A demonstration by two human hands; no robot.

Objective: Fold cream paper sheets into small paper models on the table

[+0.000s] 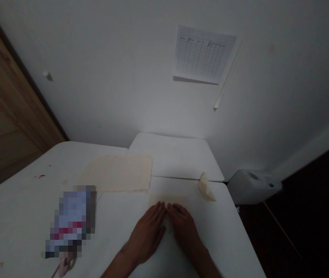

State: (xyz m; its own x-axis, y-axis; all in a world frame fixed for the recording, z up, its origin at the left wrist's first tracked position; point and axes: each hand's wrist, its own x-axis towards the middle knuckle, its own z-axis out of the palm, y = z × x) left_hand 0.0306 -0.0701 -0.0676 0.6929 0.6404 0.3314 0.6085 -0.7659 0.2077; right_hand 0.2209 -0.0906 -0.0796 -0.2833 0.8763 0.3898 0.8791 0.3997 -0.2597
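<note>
A small cream sheet of paper (168, 198) lies on the white table (219, 239), and both hands rest on its near part. My left hand (149, 229) is flat, its fingers stretched forward and close together. Beside it, fingertips almost meeting the left ones, my right hand (184, 226) presses down with extended fingers. The sheet's near edge is hidden beneath the hands. A folded cream paper piece (206, 189), shaped somewhat like a boat, sits to the right. Larger cream sheets (124, 173) lie flat in a pile to the left.
A pixelated blue-white item (73, 212) with a pinkish strap (63, 264) is on the left of the table. Behind the table stands a wall bearing a printed chart (200, 54). A white plastic container (254, 187) is beyond the right edge; a wooden door (11, 104) is at left.
</note>
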